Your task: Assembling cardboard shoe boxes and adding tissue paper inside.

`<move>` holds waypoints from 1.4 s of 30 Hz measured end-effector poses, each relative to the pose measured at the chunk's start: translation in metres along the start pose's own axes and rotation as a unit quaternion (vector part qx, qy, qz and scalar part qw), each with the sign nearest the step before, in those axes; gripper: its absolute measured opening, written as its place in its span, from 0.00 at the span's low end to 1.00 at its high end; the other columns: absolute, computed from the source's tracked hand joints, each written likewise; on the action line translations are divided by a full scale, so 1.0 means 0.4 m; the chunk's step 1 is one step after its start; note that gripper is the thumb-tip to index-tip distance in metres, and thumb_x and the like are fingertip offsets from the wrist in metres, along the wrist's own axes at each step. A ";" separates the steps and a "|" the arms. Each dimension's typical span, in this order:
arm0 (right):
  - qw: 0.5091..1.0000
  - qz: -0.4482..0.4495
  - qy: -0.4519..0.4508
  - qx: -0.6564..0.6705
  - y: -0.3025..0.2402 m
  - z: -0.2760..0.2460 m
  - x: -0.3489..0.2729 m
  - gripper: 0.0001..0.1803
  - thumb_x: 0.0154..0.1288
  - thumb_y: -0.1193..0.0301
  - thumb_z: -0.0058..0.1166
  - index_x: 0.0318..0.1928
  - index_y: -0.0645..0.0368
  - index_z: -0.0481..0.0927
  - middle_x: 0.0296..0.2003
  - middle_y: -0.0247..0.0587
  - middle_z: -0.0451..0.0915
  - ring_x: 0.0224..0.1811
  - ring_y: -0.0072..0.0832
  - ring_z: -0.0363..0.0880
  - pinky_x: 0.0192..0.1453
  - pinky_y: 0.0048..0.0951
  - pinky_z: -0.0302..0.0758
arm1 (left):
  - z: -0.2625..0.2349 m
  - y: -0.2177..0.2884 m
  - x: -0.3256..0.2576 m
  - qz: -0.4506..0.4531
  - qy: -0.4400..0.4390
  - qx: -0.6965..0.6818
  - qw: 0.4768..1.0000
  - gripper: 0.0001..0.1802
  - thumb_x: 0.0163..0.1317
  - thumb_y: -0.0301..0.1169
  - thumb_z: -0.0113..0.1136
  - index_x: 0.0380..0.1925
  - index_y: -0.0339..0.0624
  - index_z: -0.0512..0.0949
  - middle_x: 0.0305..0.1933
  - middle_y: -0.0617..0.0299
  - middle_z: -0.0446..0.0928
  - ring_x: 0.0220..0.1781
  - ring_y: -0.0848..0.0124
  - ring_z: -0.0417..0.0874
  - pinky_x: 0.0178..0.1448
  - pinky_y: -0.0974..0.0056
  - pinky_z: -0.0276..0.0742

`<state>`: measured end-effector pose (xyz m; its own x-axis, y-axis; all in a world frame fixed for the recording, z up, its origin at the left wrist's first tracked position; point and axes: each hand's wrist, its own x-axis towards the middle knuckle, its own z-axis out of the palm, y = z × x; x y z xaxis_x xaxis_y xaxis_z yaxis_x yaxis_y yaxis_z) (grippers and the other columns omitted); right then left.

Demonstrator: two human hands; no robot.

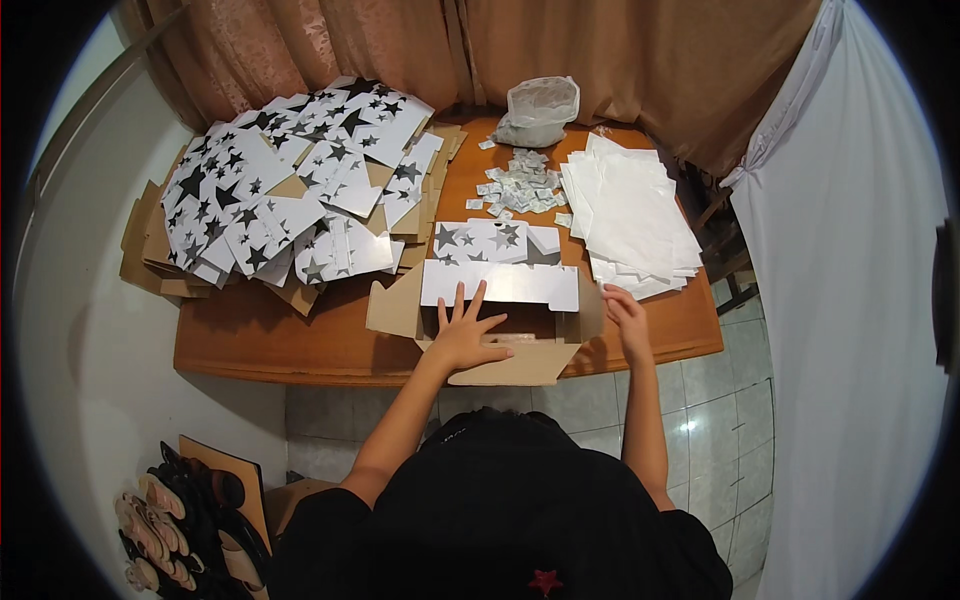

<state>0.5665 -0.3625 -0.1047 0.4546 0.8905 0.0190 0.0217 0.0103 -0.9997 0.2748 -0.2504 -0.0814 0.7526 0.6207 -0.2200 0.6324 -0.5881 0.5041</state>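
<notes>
In front of me a cardboard box point(515, 365) stands open at the table's near edge, its brown flaps folded outward. Its white far panel point(500, 283) is raised, and a star-printed white part lies behind that. My left hand point(465, 338) is spread over the box's near left side, fingers apart, fingertips against the white panel. My right hand point(628, 315) is at the right brown flap point(592, 305), its fingers curled together on the flap's outer edge. Something pale and small lies inside the box, too shaded to make out.
Star-printed flattened boxes point(290, 180) are heaped at the left. Small clear packets point(522, 185) lie beyond the box, below a translucent plastic bag point(540, 110). White paper sheets point(635, 215) are stacked at the right. Shoes point(165, 530) stand on a rack at lower left.
</notes>
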 end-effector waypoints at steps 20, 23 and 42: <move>0.861 -0.017 0.021 -0.508 -0.040 0.276 0.041 0.48 0.38 0.69 0.69 0.60 0.58 0.56 0.61 0.60 0.51 0.57 0.55 0.62 0.54 0.44 0.68 | 0.010 -0.002 0.034 -0.072 0.010 0.067 0.995 0.56 0.33 0.74 0.52 0.63 0.54 0.61 0.70 0.43 0.24 0.70 0.44 0.18 0.61 0.31 0.17; 0.849 -0.033 0.028 -0.527 -0.020 0.282 0.039 0.47 0.38 0.69 0.69 0.60 0.57 0.57 0.61 0.58 0.52 0.56 0.54 0.64 0.52 0.45 0.70 | 0.015 -0.002 0.033 -0.071 0.020 0.063 0.995 0.56 0.34 0.74 0.52 0.63 0.54 0.61 0.70 0.43 0.24 0.70 0.44 0.18 0.61 0.31 0.17; 0.835 -0.024 -0.014 -0.550 -0.029 0.281 0.073 0.52 0.38 0.52 0.67 0.63 0.56 0.55 0.62 0.54 0.51 0.61 0.55 0.55 0.56 0.53 0.64 | -0.138 -0.139 -0.159 -0.231 0.309 -0.252 0.887 0.33 0.53 0.48 0.57 0.54 0.39 0.68 0.59 0.47 0.67 0.61 0.55 0.66 0.65 0.48 0.55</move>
<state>0.4794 -0.2852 -0.0942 0.4097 0.9112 0.0435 0.8504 -0.3642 -0.3797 0.1817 -0.2286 -0.0495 0.0911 0.9927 -0.0786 0.5668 0.0132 0.8238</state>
